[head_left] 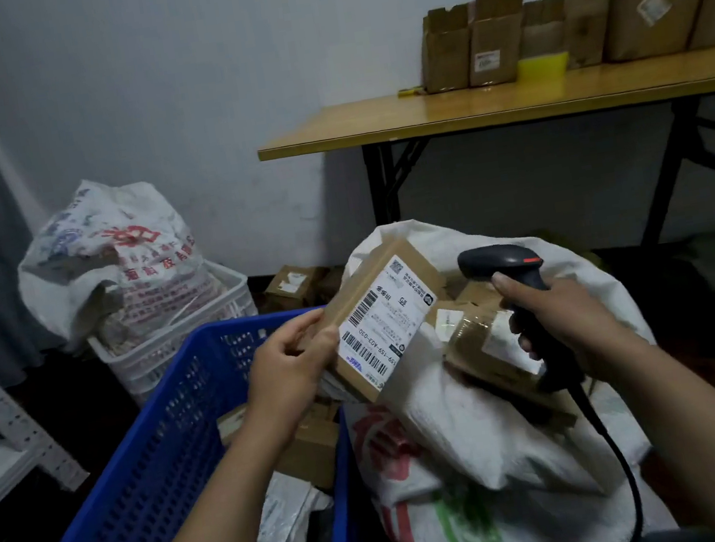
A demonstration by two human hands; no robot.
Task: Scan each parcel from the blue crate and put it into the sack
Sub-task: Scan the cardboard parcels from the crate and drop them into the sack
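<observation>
While my left hand (pixel 287 368) pinches the cardboard parcel (pixel 384 320) by its near edge (label up) over the sack (pixel 487 437), beside the blue crate (pixel 143 465), my right hand (pixel 579 321) grips the scanner (pixel 503 265), fingers wrapped round its handle.

The left hand (pixel 288 364), reaching forward, grips a parcel (pixel 381 318) by its near edge, thumb on top; the right hand (pixel 572 322) curls round a scanner (pixel 508 264) handle

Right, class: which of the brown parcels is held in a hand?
The labelled box gripped by the left hand; the rest lie in the sack, the crate or on the table. The right hand holds a scanner.
</observation>
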